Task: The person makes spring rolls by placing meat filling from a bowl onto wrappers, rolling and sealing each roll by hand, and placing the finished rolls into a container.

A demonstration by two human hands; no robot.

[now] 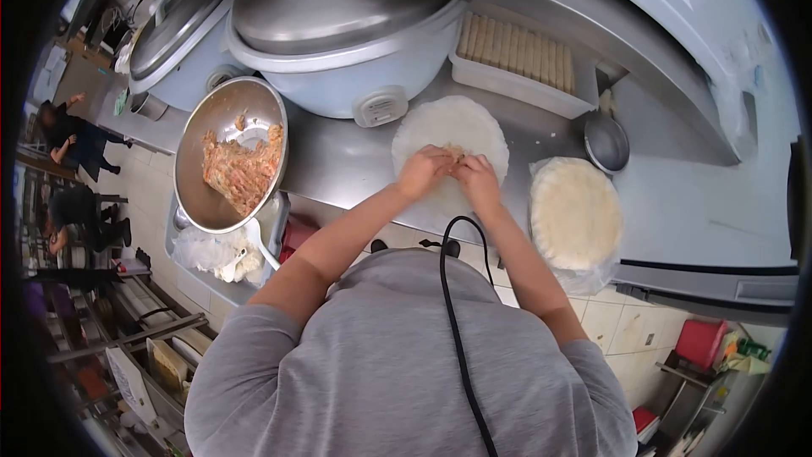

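Observation:
A round pale wrapper sheet (448,123) lies on the steel counter (338,165) in front of me. Both hands meet over its middle, at a small strip of orange-brown filling (455,153). My left hand (425,169) has its fingers curled at the left end of the strip. At the right end, my right hand (476,179) pinches with fingers drawn together. A steel bowl (188,171) at the left holds a reddish minced mixture (241,169). To the right, a stack of round pale wrappers (575,213) rests on plastic film.
Two large lidded cookers (338,76) stand at the back left. A white tub (524,90) holds rows of rolls. A dark pan (606,142) lies at the right. A tray (275,241) holds a white spoon (258,241). Two people (80,140) are far left.

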